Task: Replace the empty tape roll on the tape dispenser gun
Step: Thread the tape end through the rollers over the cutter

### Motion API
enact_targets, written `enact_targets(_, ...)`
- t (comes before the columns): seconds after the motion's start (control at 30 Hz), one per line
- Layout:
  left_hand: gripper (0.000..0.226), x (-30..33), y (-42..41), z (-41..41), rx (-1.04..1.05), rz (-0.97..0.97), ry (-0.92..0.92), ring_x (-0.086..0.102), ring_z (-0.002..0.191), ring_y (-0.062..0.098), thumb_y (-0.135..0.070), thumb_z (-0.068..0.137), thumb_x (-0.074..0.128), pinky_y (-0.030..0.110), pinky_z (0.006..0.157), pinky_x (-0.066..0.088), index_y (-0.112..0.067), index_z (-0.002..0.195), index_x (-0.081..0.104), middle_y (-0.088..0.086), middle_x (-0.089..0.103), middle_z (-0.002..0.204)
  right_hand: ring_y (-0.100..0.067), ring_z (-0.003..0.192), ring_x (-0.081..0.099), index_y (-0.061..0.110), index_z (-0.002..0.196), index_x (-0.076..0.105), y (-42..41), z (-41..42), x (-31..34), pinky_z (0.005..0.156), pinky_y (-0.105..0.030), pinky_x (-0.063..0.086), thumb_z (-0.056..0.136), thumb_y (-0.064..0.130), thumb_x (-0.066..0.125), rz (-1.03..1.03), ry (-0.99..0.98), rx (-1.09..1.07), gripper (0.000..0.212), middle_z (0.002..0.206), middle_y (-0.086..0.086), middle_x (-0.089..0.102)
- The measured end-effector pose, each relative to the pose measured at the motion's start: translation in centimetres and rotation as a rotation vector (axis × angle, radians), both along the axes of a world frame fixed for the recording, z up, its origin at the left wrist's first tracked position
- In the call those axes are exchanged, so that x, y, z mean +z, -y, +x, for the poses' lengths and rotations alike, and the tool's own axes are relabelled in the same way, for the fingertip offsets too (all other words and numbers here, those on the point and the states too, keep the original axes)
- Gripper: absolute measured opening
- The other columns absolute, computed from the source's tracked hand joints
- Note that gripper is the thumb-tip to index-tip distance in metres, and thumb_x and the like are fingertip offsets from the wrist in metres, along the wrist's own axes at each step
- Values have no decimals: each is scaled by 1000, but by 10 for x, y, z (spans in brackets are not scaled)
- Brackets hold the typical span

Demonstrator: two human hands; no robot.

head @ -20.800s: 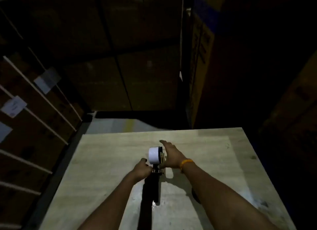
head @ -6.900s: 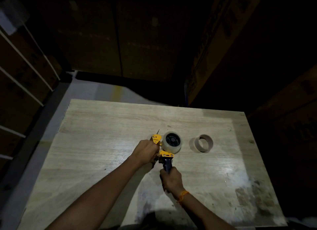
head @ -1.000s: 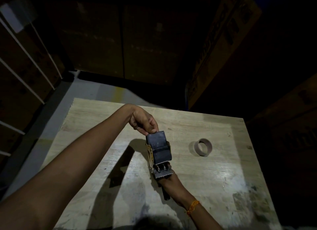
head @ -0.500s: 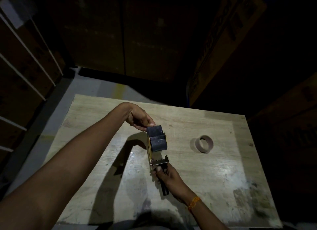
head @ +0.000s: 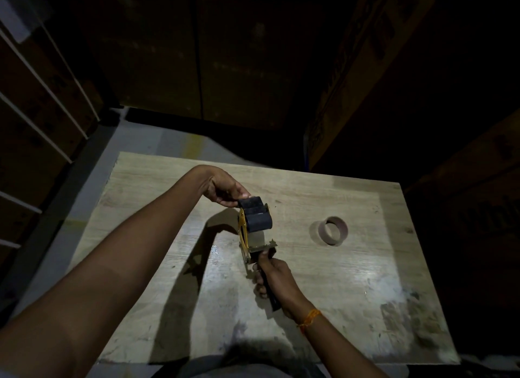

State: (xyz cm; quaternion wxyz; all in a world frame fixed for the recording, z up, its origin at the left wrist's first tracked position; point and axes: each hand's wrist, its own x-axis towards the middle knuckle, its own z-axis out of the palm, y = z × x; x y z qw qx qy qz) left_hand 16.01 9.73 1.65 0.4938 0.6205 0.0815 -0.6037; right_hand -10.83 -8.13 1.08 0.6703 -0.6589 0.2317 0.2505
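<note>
Pale wood-grain laminate formed the table (head: pixel 351 279), scuffed and glossy near the front edge. The right hand (head: pixel 277 279) was clenched around the dark handle of the one tape dispenser gun (head: pixel 254 231), held above the tabletop with its yellow side plate facing left. The left hand (head: pixel 225 190) pinched the far end of the gun's dark upper part between thumb and fingers. One empty tape roll (head: pixel 333 231), a short cardboard ring, lay on the table well to the right, apart from both hands. An orange band (head: pixel 309 317) circled the right wrist.
</note>
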Motion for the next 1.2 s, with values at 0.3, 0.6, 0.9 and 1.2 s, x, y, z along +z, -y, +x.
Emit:
enact_targets(0.3,31,7,6,5,12,-8,-3,61,83,9,0,106,47,18,62,61,-10,101,75,5,70,92,-17,40,39,22,54,43,-10,11,7,45,-23,34,71,98,46,-91,-173,-10,79,51,-2,42)
enact_targets(0.6,45,19,6,2,-25,-6,-3,66,76,9,10,104,42,17,60,60,-9,93,81,7,74,88,-22,51,52,16,65,61,4,11,1,53,-28,47,72,98,47,124,-193,53,83,63,-10,55)
enact_targets(0.9,32,8,15,-23,-78,90,159,60,72,11,4,105,47,16,53,54,-6,93,74,5,73,75,-29,72,63,7,94,77,8,13,-26,75,-45,55,84,90,44,36,-111,35,89,83,-18,69)
enact_targets(1.2,11,-9,19,-26,-64,203,447,71,88,22,2,94,70,23,64,62,-1,100,79,14,77,96,-28,91,76,16,109,81,13,38,-27,90,-41,58,68,104,33,-92,-193,51,109,103,-19,80)
